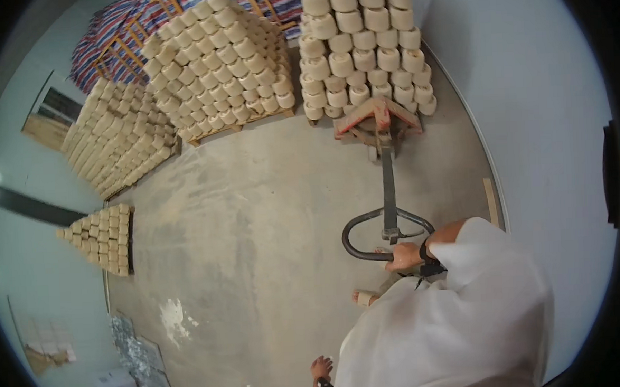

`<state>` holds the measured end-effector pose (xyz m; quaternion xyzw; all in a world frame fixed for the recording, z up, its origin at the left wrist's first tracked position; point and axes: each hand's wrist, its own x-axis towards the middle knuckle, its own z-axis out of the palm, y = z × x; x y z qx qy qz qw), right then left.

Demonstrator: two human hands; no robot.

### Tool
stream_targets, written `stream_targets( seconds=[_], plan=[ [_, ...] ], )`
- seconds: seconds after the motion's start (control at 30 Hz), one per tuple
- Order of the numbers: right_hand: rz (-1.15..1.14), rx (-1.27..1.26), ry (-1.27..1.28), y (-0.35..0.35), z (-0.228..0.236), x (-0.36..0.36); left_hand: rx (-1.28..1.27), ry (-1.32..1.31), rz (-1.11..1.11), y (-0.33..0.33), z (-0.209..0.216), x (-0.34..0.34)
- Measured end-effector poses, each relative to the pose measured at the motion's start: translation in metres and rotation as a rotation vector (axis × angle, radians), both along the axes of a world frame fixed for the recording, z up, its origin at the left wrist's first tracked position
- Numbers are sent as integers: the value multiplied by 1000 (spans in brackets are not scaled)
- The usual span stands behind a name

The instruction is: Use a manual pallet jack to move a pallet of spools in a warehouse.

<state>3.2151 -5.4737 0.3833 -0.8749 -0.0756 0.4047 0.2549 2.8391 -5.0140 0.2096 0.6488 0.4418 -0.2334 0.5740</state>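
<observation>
My right hand (404, 257) is wrapped round the dark loop handle (357, 250) of a pallet jack, at the loop's lower right part. From the loop, a black bar runs forward to the jack's red body (381, 114). That body stands against a tall stack of cream cylindrical rolls (364, 58); its forks are hidden under the load. Low in the picture, my left hand (322, 367) hangs at my side, holding nothing, its fingers loosely apart. A dark band circles each wrist. One sandalled foot (364, 297) shows just below the handle.
Further stacks of rolls on pallets stand at the far middle (214, 66), far left (117, 136) and left wall (108, 237). Behind them is a striped tarp (109, 29) with wooden frames. A pale wall (528, 115) runs close on the right. A white box (118, 386) sits lower left.
</observation>
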Motion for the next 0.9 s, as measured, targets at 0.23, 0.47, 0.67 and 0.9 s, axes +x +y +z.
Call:
stream_targets(
  seconds=[0.23, 0.47, 0.67, 0.9],
  plan=[
    [-33, -101, 97, -75, 14, 73, -118, 235, 488, -42, 2, -8],
    [-125, -53, -86, -35, 8, 50, 52, 386, 240, -83, 26, -17],
    [29, -17, -185, -37, -104, 27, 142, 285, 292, -93, 42, 5],
    [-381, 82, 160, -80, 20, 103, 180, 225, 236, -118, 44, 21]
  ],
)
